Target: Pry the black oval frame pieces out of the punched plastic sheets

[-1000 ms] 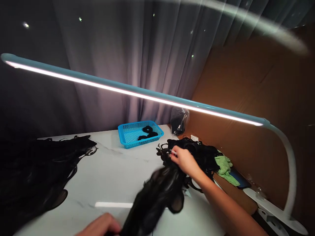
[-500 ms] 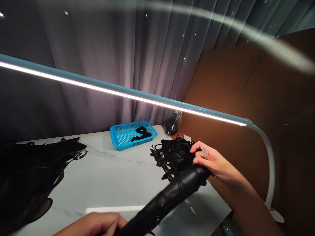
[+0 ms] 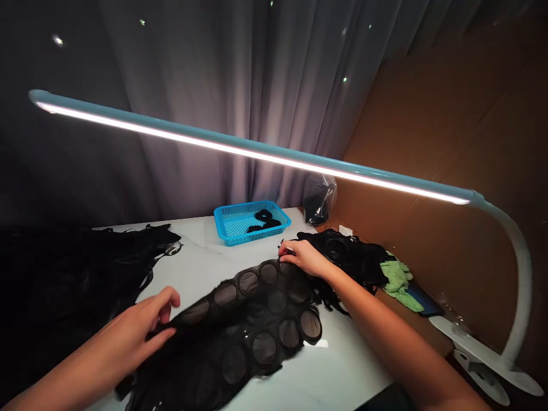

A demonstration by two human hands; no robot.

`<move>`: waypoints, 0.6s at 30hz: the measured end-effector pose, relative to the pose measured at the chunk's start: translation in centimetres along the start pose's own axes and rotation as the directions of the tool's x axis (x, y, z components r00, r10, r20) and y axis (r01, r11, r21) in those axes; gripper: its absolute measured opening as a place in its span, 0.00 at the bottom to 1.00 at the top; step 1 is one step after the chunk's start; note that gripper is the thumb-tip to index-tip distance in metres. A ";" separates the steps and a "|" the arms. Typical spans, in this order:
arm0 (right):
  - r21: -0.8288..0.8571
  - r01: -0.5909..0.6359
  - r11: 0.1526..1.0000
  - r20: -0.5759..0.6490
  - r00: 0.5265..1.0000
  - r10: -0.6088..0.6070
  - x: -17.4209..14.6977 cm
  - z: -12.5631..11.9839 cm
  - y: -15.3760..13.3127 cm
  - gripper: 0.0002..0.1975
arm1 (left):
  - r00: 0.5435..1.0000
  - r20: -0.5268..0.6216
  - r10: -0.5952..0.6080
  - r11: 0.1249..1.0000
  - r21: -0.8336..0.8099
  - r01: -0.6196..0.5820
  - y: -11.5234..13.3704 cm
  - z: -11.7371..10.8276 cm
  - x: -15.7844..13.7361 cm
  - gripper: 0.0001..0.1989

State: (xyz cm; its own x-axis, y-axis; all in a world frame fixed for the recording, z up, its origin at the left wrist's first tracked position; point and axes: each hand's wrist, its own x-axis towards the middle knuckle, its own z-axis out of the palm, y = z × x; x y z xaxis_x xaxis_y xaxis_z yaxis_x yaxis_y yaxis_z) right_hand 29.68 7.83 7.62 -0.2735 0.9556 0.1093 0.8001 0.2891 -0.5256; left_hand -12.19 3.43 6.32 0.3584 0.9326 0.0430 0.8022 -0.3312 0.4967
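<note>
Two bare hands show in the head view, working over a black sheet point(image 3: 242, 334) that is thin, partly see-through and marked with rows of round shapes; it slants across the near part of a white bench point(image 3: 342, 359). The right hand point(image 3: 302, 257) has its grip clamped on the sheet's far edge, with a small pale item between the fingers. The left hand point(image 3: 149, 322) is at the sheet's left edge, thumb and index tips apart; whether its other fingers pinch the material I cannot tell. Just beyond the right hand lies a tangled black heap point(image 3: 353, 260), with a green cloth point(image 3: 396, 279) at its right end. Another, larger black pile point(image 3: 64, 285) covers the bench's left side. Farther back, a blue basket point(image 3: 233, 240) holds black rounded pieces point(image 3: 269, 220), and a clear bag point(image 3: 319, 202) with dark contents stands near its right end. Above everything stretches a lit bar lamp point(image 3: 257, 149).
</note>
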 end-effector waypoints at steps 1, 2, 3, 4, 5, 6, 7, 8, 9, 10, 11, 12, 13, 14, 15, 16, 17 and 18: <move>-0.048 -0.016 0.999 0.018 1.000 0.017 0.9 1.0 0.6 0.05 | 1.000 0.019 0.005 0.997 0.072 -0.006 0.5 -0.4 1.2 0.17; -0.092 -0.029 0.995 0.035 0.999 0.033 1.6 1.8 1.1 0.07 | 1.000 0.003 -0.004 0.992 0.123 0.003 0.7 -0.5 2.2 0.20; -0.115 -0.037 0.993 0.047 0.998 0.042 1.9 2.4 1.4 0.08 | 1.000 0.008 0.000 0.984 0.176 -0.001 0.6 -0.4 2.9 0.20; -0.129 -0.042 0.991 0.056 0.997 0.049 2.1 2.8 1.7 0.09 | 1.000 -0.015 0.009 0.975 0.222 -0.006 0.2 0.0 3.5 0.20; -0.148 -0.050 0.988 0.065 0.996 0.060 2.2 3.1 1.8 0.10 | 0.999 -0.025 0.028 0.967 0.253 -0.021 -0.3 0.6 3.8 0.19; -0.167 -0.061 0.984 0.075 0.994 0.074 2.1 3.3 1.9 0.10 | 0.999 -0.026 0.045 0.963 0.269 -0.036 -0.9 1.2 4.0 0.17; -0.185 -0.074 0.980 0.087 0.992 0.091 2.1 3.4 2.0 0.09 | 0.998 -0.025 0.061 0.961 0.272 -0.052 -1.5 1.9 4.1 0.15; -0.202 -0.087 0.975 0.098 0.989 0.109 2.0 3.5 2.0 0.07 | 0.997 -0.018 0.071 0.962 0.265 -0.064 -2.0 2.4 4.2 0.14; -0.217 -0.099 0.971 0.107 0.986 0.124 2.0 3.6 2.0 0.05 | 0.997 -0.013 0.075 0.965 0.254 -0.069 -2.5 2.8 4.4 0.13; -0.232 -0.107 0.967 0.112 0.984 0.136 2.0 3.7 1.9 0.04 | 0.997 -0.010 0.074 0.967 0.246 -0.069 -2.8 3.0 4.6 0.11; -0.245 -0.112 0.963 0.112 0.983 0.143 2.1 3.8 1.8 0.02 | 0.998 -0.010 0.068 0.968 0.241 -0.063 -3.1 3.0 4.8 0.10; -0.256 -0.115 0.960 0.106 0.984 0.146 2.3 4.0 1.7 0.01 | 0.998 -0.014 0.058 0.969 0.241 -0.053 -3.3 2.7 5.1 0.09; -0.265 -0.116 0.957 0.095 0.985 0.145 2.5 4.2 1.5 0.01 | 0.999 -0.020 0.047 0.969 0.246 -0.040 -3.5 2.3 5.4 0.08; -0.271 -0.114 0.956 0.082 0.987 0.141 2.7 4.3 1.2 0.01 | 0.999 -0.028 0.034 0.967 0.254 -0.026 -3.7 1.8 5.8 0.07; -0.273 -0.110 0.956 0.068 0.989 0.133 2.9 4.3 0.9 0.01 | 0.999 -0.037 0.023 0.963 0.268 -0.012 -3.9 1.2 6.1 0.07; -0.270 -0.104 0.957 0.052 0.991 0.122 3.1 4.3 0.5 0.01 | 0.999 -0.047 0.016 0.959 0.284 -0.002 -4.1 0.7 6.3 0.07; -0.266 -0.096 0.959 0.034 0.994 0.109 3.1 4.1 0.1 0.01 | 0.998 -0.058 0.012 0.954 0.299 0.005 -4.1 0.3 6.4 0.07; -0.265 -0.091 0.960 0.011 0.995 0.097 2.9 3.8 -0.3 0.03 | 0.997 -0.075 0.016 0.945 0.326 0.009 -4.1 0.1 6.4 0.07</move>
State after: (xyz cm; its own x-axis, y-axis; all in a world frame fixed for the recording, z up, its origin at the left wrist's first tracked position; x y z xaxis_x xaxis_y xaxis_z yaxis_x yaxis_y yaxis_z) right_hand 26.59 10.32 4.95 -0.2002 0.9786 0.0482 0.9344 0.2056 -0.2908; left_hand -13.08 10.73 4.46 0.3350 0.9351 0.1156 0.9171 -0.3517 0.1877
